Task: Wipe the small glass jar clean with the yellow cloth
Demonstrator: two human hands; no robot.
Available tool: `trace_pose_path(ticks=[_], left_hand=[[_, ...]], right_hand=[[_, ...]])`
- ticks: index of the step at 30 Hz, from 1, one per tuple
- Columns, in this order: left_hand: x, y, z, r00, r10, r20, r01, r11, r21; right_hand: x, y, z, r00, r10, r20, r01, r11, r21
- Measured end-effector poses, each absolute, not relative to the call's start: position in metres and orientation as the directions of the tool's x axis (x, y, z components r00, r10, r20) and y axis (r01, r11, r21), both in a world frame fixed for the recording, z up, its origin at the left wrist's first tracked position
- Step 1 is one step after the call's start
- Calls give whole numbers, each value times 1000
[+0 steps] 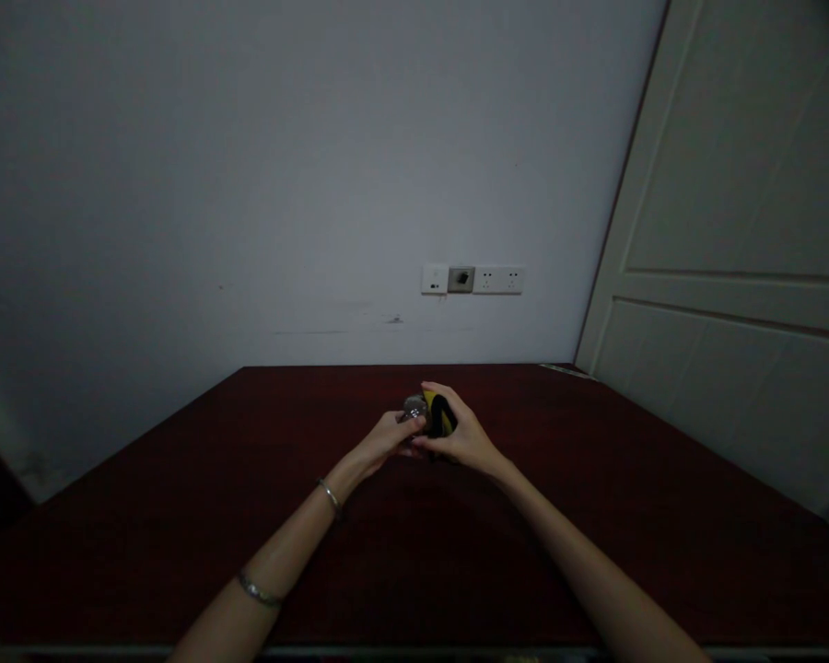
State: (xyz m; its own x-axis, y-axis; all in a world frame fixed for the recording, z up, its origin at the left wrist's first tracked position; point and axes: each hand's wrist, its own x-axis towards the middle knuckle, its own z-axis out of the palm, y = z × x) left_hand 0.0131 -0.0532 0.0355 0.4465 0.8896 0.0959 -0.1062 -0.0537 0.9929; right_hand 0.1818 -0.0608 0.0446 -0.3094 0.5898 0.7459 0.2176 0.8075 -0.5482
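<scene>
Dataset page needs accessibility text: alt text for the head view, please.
Over a dark red table, a person's left hand holds a shiny round object and the right hand a yellow-and-black item close beside it. Two bracelets circle the left forearm. Behind are a pale wall with sockets and, at right, a panelled door.

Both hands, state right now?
Left hand: closed, holding a shiny grey rounded object, too small to identify.
Right hand: fingers curled around a yellow-and-black item, exact kind unclear.
</scene>
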Motion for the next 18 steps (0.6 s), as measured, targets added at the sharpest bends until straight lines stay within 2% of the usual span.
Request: trace_pose_path(ticks=[4,9,11,14,18], left_hand=[[10,-47,32,458,885,83,-35,-75,997],[3,-39,29,461,882,95,80,-148,986],[3,-40,30,482,861,165,107,-244,964],[8,-43,31,468,820,329,28,-386,922],[14,-42,25,405,812,421,-33,-447,894]], right_hand=[[180,-59,43,-231,662,713,165,749,-642],[180,-58,44,-123,830,544,-30,545,-838],[178,-59,46,-84,881,465,-123,454,-882],[176,-61,46,-79,937,342,-242,314,-918],[172,-62,45,-77,965,250,-320,214,-923]])
